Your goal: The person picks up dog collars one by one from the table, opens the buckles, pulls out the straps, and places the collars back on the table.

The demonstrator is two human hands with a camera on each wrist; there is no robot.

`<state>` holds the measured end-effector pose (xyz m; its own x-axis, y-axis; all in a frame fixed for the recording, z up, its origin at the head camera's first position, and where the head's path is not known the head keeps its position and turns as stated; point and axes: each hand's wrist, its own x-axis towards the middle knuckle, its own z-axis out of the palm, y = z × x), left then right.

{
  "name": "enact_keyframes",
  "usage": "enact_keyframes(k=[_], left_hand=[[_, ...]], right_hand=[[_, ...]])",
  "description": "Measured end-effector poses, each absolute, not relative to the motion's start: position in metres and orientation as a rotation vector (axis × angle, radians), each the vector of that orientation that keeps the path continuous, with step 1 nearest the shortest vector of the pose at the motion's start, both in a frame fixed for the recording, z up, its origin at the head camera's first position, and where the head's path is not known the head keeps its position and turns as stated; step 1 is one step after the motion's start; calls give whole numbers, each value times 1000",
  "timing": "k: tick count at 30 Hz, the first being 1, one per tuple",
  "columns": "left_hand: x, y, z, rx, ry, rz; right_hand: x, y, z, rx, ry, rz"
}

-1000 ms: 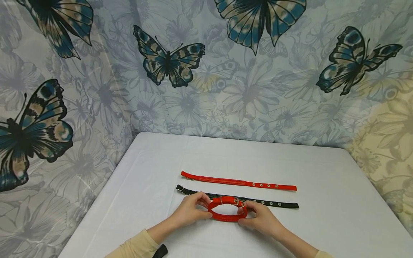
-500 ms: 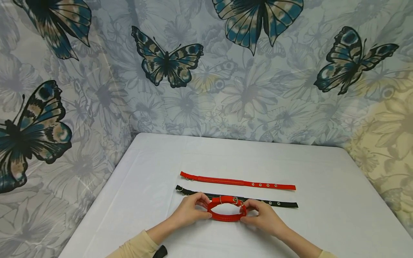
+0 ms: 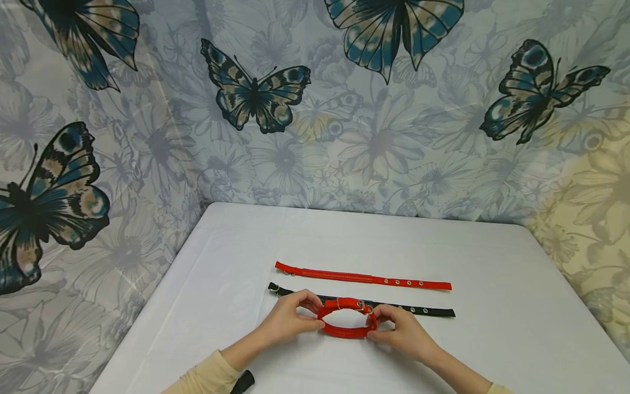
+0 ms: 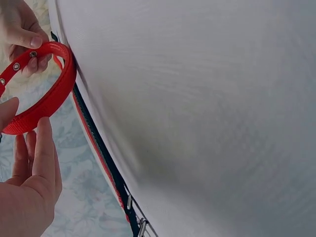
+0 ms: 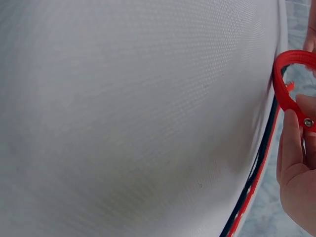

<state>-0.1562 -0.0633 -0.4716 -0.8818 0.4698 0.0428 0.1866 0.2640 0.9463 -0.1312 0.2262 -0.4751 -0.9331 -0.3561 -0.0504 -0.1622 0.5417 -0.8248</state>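
Note:
A red collar (image 3: 346, 332) is buckled into an oval loop, its metal buckle (image 3: 361, 305) on the far side. My left hand (image 3: 290, 317) pinches the loop's left end between thumb and fingers. At the right end my right hand (image 3: 403, 335) grips it the same way. The left wrist view shows the padded band (image 4: 58, 94) and several metal eyelets. In the right wrist view, one eyelet (image 5: 308, 122) lies by my right fingers. Just behind the loop a black collar (image 3: 438, 312) lies stretched flat, partly hidden by my hands and the red loop.
Farther back, a second red collar (image 3: 339, 276) lies straight across the white table (image 3: 236, 235), roughly parallel to the black one. A black object (image 3: 243, 381) pokes out beside my left sleeve at the front. A butterfly-patterned cloth (image 3: 384, 148) hangs behind the table.
My right fingers have shifted slightly on the collar's right end. The loop has barely moved, and the two straight collars lie as before.

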Motion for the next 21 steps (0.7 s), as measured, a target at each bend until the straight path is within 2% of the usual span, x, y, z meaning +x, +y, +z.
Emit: enact_keyframes(k=[16,21], left_hand=[[-155,-62,-471,594,2300,1662],[-146,-60,-450,601,2310,1666]], right_hand=[[-130,225,-474,-452,2500,-1460],[-131,224,-471,-414,2509,-1472]])
